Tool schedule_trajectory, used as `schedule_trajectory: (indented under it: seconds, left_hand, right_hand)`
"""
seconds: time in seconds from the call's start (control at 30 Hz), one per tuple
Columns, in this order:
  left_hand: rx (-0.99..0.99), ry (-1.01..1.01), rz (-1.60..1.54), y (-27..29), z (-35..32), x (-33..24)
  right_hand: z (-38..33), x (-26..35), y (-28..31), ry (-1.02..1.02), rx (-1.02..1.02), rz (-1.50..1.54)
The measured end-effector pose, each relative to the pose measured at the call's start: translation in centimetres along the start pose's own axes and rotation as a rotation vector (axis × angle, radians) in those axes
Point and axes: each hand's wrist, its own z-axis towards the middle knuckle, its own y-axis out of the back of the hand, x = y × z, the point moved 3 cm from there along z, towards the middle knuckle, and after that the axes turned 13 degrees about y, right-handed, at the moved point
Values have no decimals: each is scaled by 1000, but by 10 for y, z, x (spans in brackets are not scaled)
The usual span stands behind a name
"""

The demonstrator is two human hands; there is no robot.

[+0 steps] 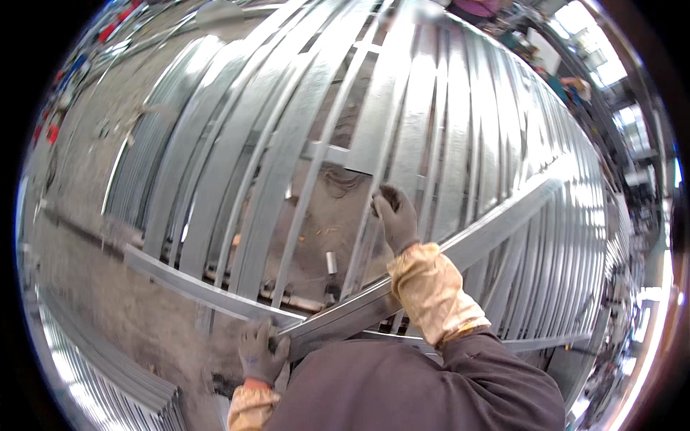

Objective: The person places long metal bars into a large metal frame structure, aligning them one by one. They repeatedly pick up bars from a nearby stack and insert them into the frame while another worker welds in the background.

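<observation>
My right hand (397,217), in a grey glove, is raised over a gap in a rack of long metal bars. Its fingers are curled in, close to the edge of a narrow bar; what they hold, if anything, is hidden. A long grey metal beam (481,241) slants across the bars, passing under my right forearm. Beside the beam's near end is my left hand (261,353), also gloved, with thumb and fingers apart and nothing visible in it. Whether it touches the beam I cannot tell. A flat crossbar (208,291) ends close by.
Shiny parallel bars (237,154) fill the middle. Another stack of metal lengths (108,373) lies at the lower left, on the dusty floor (93,276). A short pale cylinder (331,263) shows in the gap. Part of another person (478,7) appears at the far edge.
</observation>
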Motion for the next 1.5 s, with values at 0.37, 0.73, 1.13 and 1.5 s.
schedule_trajectory:
  seconds: [0.37,0.73,1.13,1.5]
  left_hand:
    - [427,215,-390,-27,15,50]
    - [649,359,-301,1,-8,0]
    - [431,41,-144,-55,-78,19]
    - [509,-22,98,-117,-204,-36]
  right_hand:
    - [-85,57,226,-98,-922,-440]
    - [-100,-12,234,-138,-864,92]
    - [-130,21,263,-451,-701,210]
    - [-202,-109,420,-27,-585,261]
